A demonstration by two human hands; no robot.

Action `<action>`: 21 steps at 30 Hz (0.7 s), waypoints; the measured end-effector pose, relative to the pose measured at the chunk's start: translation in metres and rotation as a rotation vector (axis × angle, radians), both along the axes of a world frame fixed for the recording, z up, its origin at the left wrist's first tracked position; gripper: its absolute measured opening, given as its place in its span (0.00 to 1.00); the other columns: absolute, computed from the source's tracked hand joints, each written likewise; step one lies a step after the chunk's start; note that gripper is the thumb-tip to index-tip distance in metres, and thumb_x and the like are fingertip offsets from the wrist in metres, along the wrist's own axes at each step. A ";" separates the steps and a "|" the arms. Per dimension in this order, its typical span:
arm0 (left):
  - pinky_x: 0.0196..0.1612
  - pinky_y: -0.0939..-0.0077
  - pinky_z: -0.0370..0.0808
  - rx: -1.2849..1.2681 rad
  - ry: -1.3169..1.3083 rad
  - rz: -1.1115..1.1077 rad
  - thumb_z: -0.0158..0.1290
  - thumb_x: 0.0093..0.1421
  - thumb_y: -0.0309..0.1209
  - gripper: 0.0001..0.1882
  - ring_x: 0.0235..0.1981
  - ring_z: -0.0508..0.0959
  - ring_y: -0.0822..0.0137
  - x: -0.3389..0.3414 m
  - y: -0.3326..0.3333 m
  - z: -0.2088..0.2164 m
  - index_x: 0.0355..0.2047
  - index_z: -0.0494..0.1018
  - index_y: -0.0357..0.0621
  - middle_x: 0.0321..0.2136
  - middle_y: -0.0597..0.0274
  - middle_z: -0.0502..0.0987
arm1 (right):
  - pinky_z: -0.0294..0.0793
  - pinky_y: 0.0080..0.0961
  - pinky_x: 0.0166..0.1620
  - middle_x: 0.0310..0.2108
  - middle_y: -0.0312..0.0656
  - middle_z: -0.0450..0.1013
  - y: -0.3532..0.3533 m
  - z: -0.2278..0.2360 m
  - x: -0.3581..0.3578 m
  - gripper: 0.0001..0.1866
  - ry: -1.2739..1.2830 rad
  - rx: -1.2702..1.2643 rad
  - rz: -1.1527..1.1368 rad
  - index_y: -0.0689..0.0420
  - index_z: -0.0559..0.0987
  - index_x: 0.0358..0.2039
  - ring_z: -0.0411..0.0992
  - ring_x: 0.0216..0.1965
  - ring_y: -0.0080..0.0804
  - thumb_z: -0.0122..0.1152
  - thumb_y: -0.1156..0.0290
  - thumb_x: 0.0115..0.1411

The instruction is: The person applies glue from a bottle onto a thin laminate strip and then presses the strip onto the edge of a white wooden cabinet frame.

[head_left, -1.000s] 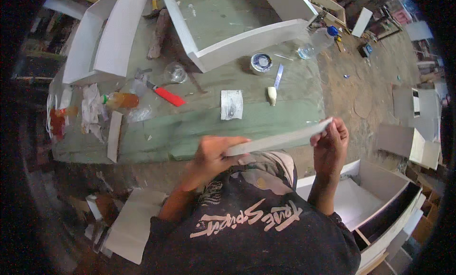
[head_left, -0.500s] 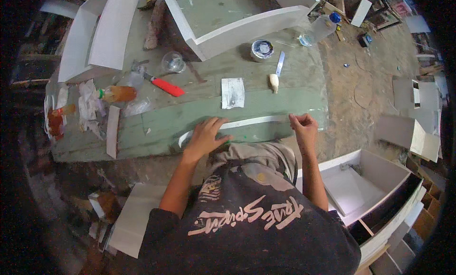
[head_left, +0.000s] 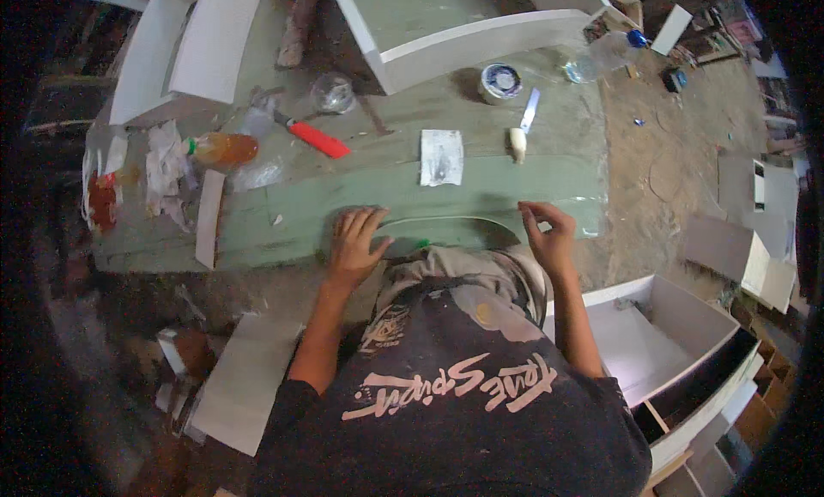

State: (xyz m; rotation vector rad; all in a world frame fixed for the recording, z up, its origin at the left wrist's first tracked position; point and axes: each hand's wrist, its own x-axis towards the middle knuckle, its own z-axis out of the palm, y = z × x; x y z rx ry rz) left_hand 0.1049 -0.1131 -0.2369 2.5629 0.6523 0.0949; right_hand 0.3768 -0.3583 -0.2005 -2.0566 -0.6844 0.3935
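Observation:
A thin white strip (head_left: 448,218) arches between my hands, now seen almost edge-on. My right hand (head_left: 549,233) is closed in a pinch at its right end. My left hand (head_left: 355,244) lies flat on the green-topped table (head_left: 300,207), thumb apart from the fingers, touching the strip's left end; whatever is under the palm is hidden. Just beyond the strip lies a smudged white square of paper or cloth (head_left: 441,158). Farther right are a cream-handled tool with a light blue blade (head_left: 520,136) and a small open tub (head_left: 500,83).
A red-handled cutter (head_left: 318,140), a bottle of amber liquid (head_left: 223,149), a clear cup (head_left: 333,93) and a narrow board (head_left: 209,218) lie to the left. A white frame (head_left: 489,38) stands at the back. White boxes (head_left: 644,325) stand on the floor at my right.
The strip has turned from showing its flat white face to a thin bowed edge. It no longer shows left of my left hand. The whole view has shifted slightly.

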 end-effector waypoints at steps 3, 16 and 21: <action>0.62 0.53 0.63 -0.014 -0.035 0.004 0.62 0.57 0.41 0.28 0.55 0.71 0.51 -0.013 0.003 0.008 0.56 0.72 0.46 0.51 0.53 0.75 | 0.74 0.21 0.35 0.27 0.45 0.81 0.004 -0.002 -0.008 0.03 -0.046 0.021 0.057 0.62 0.84 0.29 0.75 0.26 0.24 0.69 0.77 0.56; 0.71 0.60 0.47 -1.208 -0.654 -0.145 0.42 0.64 0.64 0.49 0.70 0.55 0.57 0.100 -0.055 0.065 0.71 0.45 0.39 0.70 0.52 0.53 | 0.63 0.44 0.61 0.68 0.54 0.53 0.070 0.048 -0.038 0.44 0.083 0.259 0.299 0.57 0.64 0.65 0.57 0.67 0.48 0.70 0.48 0.54; 0.72 0.63 0.25 -1.353 -0.801 -0.067 0.19 0.68 0.65 0.47 0.74 0.27 0.62 0.137 -0.072 0.092 0.73 0.28 0.41 0.75 0.57 0.28 | 0.33 0.52 0.72 0.74 0.58 0.33 0.113 0.055 -0.054 0.45 -0.138 0.373 0.370 0.61 0.44 0.73 0.31 0.75 0.57 0.40 0.42 0.67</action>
